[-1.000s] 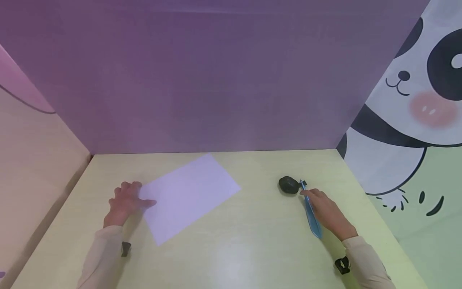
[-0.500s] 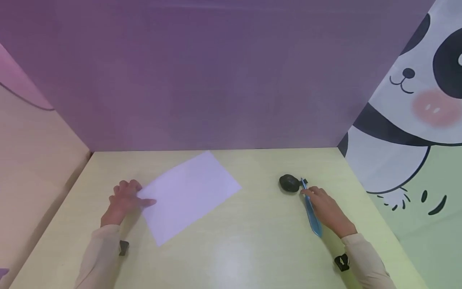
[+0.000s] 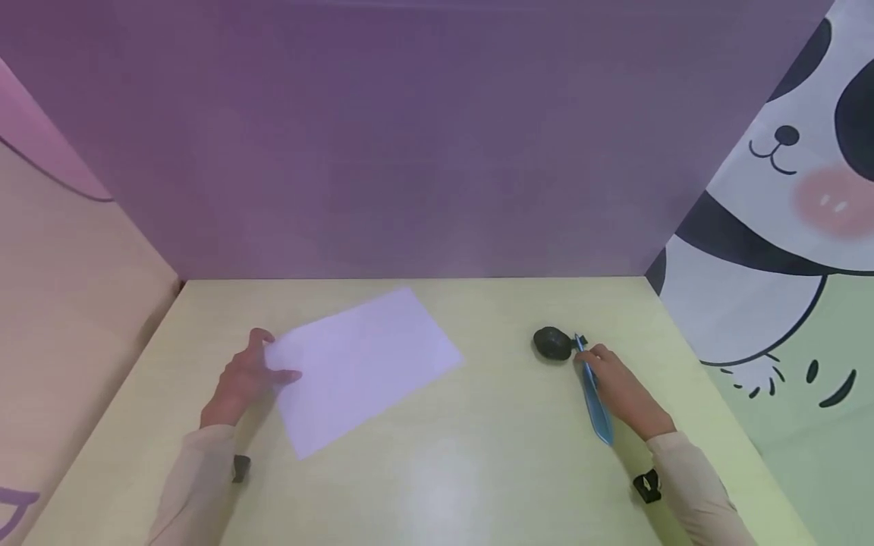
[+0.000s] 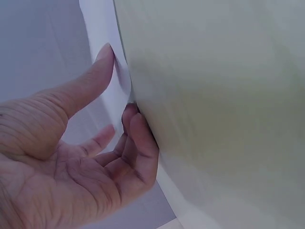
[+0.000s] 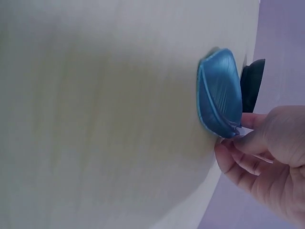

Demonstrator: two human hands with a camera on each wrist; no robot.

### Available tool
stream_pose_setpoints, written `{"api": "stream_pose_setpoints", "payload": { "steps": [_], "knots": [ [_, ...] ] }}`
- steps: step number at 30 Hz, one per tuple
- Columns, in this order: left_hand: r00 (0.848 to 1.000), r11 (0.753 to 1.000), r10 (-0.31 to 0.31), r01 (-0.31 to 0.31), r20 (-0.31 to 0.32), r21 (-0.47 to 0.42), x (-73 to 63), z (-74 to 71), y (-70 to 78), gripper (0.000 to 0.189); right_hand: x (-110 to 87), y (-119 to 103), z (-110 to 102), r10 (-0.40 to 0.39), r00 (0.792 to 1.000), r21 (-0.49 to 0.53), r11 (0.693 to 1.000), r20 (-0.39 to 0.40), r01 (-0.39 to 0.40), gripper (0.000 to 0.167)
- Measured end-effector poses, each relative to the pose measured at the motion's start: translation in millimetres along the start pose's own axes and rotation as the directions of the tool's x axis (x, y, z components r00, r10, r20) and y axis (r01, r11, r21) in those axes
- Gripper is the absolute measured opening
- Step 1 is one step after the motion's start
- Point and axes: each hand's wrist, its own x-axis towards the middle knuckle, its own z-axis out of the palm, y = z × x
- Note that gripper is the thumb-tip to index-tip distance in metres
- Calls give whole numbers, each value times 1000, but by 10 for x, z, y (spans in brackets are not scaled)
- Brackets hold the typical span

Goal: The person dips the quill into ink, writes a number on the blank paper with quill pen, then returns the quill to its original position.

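A plain sheet of paper (image 3: 365, 368) lies slanted on the left half of the table. My left hand (image 3: 240, 381) pinches its left corner, thumb on top and fingertips curled at the edge; in the left wrist view the paper (image 4: 101, 28) bends between them. On the right, my right hand (image 3: 623, 393) holds a shiny blue, long curved piece (image 3: 596, 406) between thumb and fingers. The right wrist view shows this piece as hollow-looking with a folded rim; its exact kind I cannot tell. Just left of its upper end sits a rounded black object (image 3: 552, 343) with a small stub.
The pale table (image 3: 437, 470) meets a purple panel (image 3: 410, 152) at its far edge. A wall with a panda picture (image 3: 751, 273) stands on the right, a pinkish wall (image 3: 75, 303) on the left. Small black devices (image 3: 647, 486) are worn at both wrists.
My left fingers have closed in from a spread pose onto the paper's corner, which now lifts slightly. The right hand keeps its hold on the blue piece. The head view has shifted a little.
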Motion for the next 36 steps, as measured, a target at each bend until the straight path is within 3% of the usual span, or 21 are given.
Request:
{"api": "stream_pose_setpoints", "payload": {
  "steps": [9,15,25,30,36],
  "knots": [
    [998,997,-63,62,-29,-46,-13,17,5,98,-16,12,30,-24,998,11,1000,-56,24,40],
    [994,991,-104,99,-44,-92,-61,-14,-19,88,-21,13,32,-18,994,30,999,-108,21,37],
    [994,996,-46,37,-100,-84,-107,-46,-79,41,-50,25,-53,-54,981,-16,998,-185,52,31],
    [993,996,-28,18,-113,-90,-134,-48,-77,36,-42,31,-40,-109,968,-104,991,-224,87,34],
    [994,994,-44,32,-104,-108,-148,-39,-69,39,-53,36,-53,-107,966,-147,986,-235,73,32]
  ]
}}
